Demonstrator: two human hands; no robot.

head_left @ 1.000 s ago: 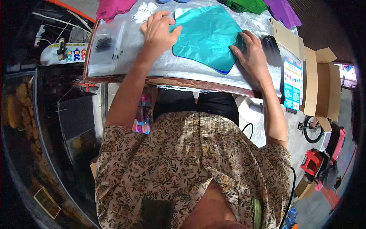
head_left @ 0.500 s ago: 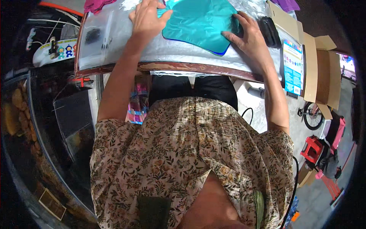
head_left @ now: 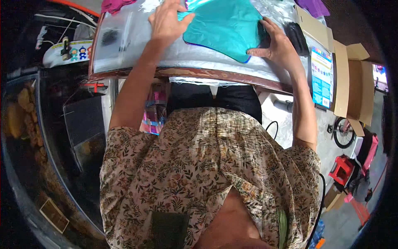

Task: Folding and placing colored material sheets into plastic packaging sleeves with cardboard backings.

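A flat, shiny teal foil piece (head_left: 226, 29) with rounded corners and inward-curving sides lies on the table, a thin blue-purple rim showing along its lower edge. At its left side is my left hand (head_left: 168, 23), fingers stretched forward and thumb pointing at the foil's edge; the far fingertips run close to the top of the view. My right hand (head_left: 281, 45) rests spread at the other side. Its thumb touches the foil's near corner, while its fingers reach along the right edge. Neither hand is wrapped round anything.
Clear plastic film (head_left: 124, 54) covers the table. A black pouch-like item (head_left: 296, 38) lies beyond my right hand, near a blue-and-white printed package (head_left: 321, 76) and an open cardboard box (head_left: 360, 85). Pink (head_left: 117, 5) and purple (head_left: 313, 6) pieces lie at the far corners.
The whole view has shifted slightly. My right thumb now sits at the foil's near corner, and less of the blue layer shows beneath there.
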